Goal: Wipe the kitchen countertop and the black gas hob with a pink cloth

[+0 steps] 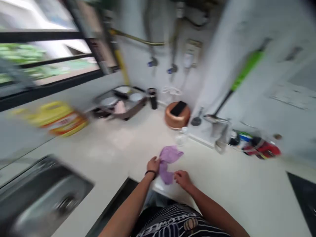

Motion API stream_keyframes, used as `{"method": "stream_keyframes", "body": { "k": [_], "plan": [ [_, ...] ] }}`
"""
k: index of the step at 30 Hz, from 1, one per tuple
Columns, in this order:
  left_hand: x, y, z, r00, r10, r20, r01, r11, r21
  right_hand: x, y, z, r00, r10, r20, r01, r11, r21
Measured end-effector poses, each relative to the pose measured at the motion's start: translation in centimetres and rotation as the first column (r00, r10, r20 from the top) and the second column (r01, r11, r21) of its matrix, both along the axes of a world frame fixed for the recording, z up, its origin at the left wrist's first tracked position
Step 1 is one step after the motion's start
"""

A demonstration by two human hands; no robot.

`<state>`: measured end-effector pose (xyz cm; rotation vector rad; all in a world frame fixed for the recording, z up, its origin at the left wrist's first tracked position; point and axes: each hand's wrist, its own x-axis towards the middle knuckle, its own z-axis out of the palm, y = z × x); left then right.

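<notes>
Purple cloth (170,154) sits between the hands, near side of the clear bottle (182,137). Long axis roughly toward bottle, blur permitting. Left hand (153,165), left of bottle, grips cloth's edge; right hand (183,179), straight nearside of bottle, pinches its near corner.

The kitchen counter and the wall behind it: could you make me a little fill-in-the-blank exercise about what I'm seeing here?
1. The cloth at the left hand and the right hand is ____ in colour.
2. A dark band circles the person's ____ wrist.
3. A flat black object lies on ____ of the round copper-coloured container.
4. The long-handled utensil by the wall has a bright ____ grip.

Missing words: purple; left; top; green.
</notes>
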<state>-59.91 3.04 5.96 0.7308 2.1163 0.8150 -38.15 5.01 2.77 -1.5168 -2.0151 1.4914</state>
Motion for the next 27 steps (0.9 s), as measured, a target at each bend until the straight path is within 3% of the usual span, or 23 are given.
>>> {"method": "stream_keyframes", "body": {
  "k": [2,4,7,10,12,13,15,17,21,24,27],
  "plan": [
    [-0.1,1.5,-0.1,0.995,-0.1,-0.011,0.099,0.993,-0.058,0.0,1.2,-0.3,0.997,-0.076,-0.005,0.077,0.996,0.047],
    [-0.2,2.0,-0.8,0.99,-0.14,0.001,0.14,0.989,-0.048,1.6,2.2,-0.5,0.993,-0.101,0.06,0.088,0.978,0.191],
    [-0.5,1.1,-2.1,0.983,-0.038,0.181,0.036,0.999,0.015,5.9,1.6,-1.6,0.954,-0.079,0.289,-0.035,0.929,0.368],
    [-1.6,-0.2,-2.5,0.887,0.064,0.456,-0.067,0.998,-0.011,10.0,-0.3,-3.6,0.901,-0.111,0.42,-0.07,0.917,0.392],
    [-2.6,-0.6,-2.2,0.792,0.101,0.602,-0.085,0.995,-0.055,12.4,-1.5,-5.1,0.832,-0.287,0.474,0.066,0.901,0.429],
    [-3.0,-0.6,-1.9,0.748,0.112,0.654,-0.081,0.994,-0.078,13.5,-2.1,-5.7,0.762,-0.417,0.495,0.179,0.87,0.459],
    [-3.7,-0.7,-1.4,0.685,0.129,0.718,-0.067,0.991,-0.113,15.7,-3.2,-6.7,0.594,-0.629,0.502,0.372,0.768,0.521],
    [-4.0,-0.8,-1.1,0.65,0.152,0.744,-0.069,0.988,-0.141,17.4,-4.2,-6.9,0.502,-0.713,0.489,0.454,0.699,0.552],
    [-3.6,-0.9,-1.2,0.639,0.206,0.741,-0.039,0.971,-0.236,18.7,-4.8,-4.7,0.477,-0.698,0.534,0.508,0.715,0.481],
    [-2.6,-0.7,-1.0,0.625,0.131,0.769,0.081,0.97,-0.231,17.8,-3.8,-1.2,0.48,-0.698,0.532,0.615,0.7,0.362],
    [-1.4,-0.3,-0.1,0.601,0.029,0.799,0.157,0.975,-0.154,15.0,-2.8,2.1,0.541,-0.746,0.388,0.71,0.652,0.266]
  ]
}}
